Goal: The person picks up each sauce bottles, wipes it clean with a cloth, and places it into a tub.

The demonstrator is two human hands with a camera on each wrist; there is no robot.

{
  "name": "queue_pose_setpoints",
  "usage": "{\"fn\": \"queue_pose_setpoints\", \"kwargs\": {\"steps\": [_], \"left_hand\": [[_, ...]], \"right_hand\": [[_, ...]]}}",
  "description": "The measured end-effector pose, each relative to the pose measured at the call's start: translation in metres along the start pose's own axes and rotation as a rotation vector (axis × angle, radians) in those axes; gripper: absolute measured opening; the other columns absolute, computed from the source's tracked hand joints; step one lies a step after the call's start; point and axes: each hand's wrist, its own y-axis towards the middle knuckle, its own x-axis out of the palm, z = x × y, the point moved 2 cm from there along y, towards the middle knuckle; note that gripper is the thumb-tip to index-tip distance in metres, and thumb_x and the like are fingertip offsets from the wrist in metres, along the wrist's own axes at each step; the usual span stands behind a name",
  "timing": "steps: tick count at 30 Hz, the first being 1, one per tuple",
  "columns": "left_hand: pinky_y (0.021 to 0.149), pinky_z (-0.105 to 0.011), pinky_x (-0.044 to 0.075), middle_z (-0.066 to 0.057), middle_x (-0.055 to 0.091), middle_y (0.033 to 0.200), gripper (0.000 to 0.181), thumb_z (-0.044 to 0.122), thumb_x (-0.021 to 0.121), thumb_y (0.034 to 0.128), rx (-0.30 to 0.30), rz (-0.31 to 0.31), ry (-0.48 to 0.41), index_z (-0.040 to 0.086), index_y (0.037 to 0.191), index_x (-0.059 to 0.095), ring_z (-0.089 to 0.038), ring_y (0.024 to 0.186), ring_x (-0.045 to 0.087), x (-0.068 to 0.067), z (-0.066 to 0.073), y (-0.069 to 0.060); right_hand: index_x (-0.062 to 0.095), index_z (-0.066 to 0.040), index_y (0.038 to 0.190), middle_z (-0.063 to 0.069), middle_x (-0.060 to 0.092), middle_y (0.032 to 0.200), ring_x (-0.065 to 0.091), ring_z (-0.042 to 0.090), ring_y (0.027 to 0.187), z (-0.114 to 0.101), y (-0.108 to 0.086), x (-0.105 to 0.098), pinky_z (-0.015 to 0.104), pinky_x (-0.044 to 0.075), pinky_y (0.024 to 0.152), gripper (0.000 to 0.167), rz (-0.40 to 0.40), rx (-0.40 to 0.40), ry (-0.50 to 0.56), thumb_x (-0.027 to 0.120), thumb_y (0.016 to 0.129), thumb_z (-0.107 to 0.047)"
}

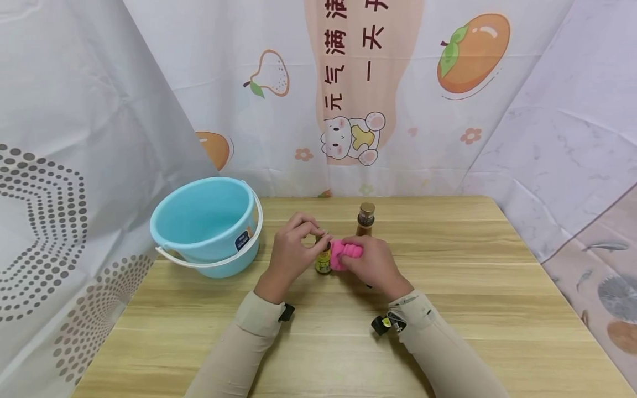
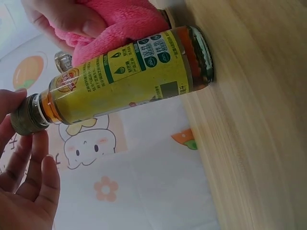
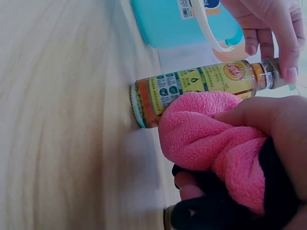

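A glass bottle [image 2: 124, 79] with a yellow-green label and amber contents stands upright at the table's middle. My left hand [image 1: 293, 249] pinches its dark cap [image 2: 28, 116] between thumb and fingers. From the right side, my right hand [image 1: 373, 263] grips a bunched pink cloth [image 3: 206, 132] and holds it against the bottle's label. Black material [image 3: 211, 211] shows under the cloth in the right wrist view; what it belongs to I cannot tell. Just behind the right hand stands a second bottle [image 1: 365, 218] with a gold-brown cap, its lower part hidden.
A light blue bucket [image 1: 204, 251] with a white handle stands at the table's back left, left of my left hand. The wooden table [image 1: 473, 287] reaches back to a printed curtain [image 1: 288, 127]. More patterned sheets hang at both sides.
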Motion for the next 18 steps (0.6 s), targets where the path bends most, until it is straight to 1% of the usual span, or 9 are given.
{"fn": "queue_pose_setpoints", "kwargs": {"steps": [6,10,15,18], "left_hand": [[0.070,-0.028,0.058,0.000,0.067,0.096,0.015,0.021,0.087,0.0841,-0.002,-0.002,-0.009,0.009,0.082,0.077,-0.013,0.082,0.064,-0.002,0.001,0.001],[0.070,-0.028,0.058,0.001,0.067,0.096,0.014,0.020,0.086,0.0846,-0.001,-0.005,-0.009,0.010,0.082,0.077,-0.012,0.082,0.064,-0.001,0.000,0.001],[0.071,-0.027,0.058,0.002,0.067,0.096,0.013,0.019,0.086,0.0848,0.004,-0.008,-0.024,0.011,0.081,0.077,-0.011,0.083,0.065,-0.002,0.001,0.001],[0.072,-0.027,0.059,0.002,0.067,0.095,0.012,0.017,0.086,0.0844,0.007,-0.011,-0.040,0.010,0.081,0.076,-0.011,0.083,0.066,-0.002,0.001,0.001]], "right_hand": [[0.077,-0.015,0.122,0.004,0.074,0.098,0.062,0.015,0.076,-0.005,0.000,-0.005,0.027,0.053,0.059,0.038,0.032,0.002,0.026,0.081,0.086,-0.028],[0.077,-0.017,0.121,0.004,0.074,0.102,0.063,0.016,0.079,-0.008,-0.001,-0.008,0.027,0.054,0.061,0.038,0.049,-0.001,0.046,0.082,0.086,-0.029],[0.077,-0.017,0.121,0.004,0.073,0.101,0.063,0.017,0.078,-0.010,-0.002,-0.011,0.028,0.056,0.060,0.038,0.075,-0.019,0.083,0.082,0.086,-0.030],[0.077,-0.016,0.121,0.004,0.073,0.103,0.064,0.017,0.080,-0.010,-0.002,-0.012,0.028,0.056,0.061,0.038,0.092,-0.030,0.092,0.082,0.086,-0.030]]}}
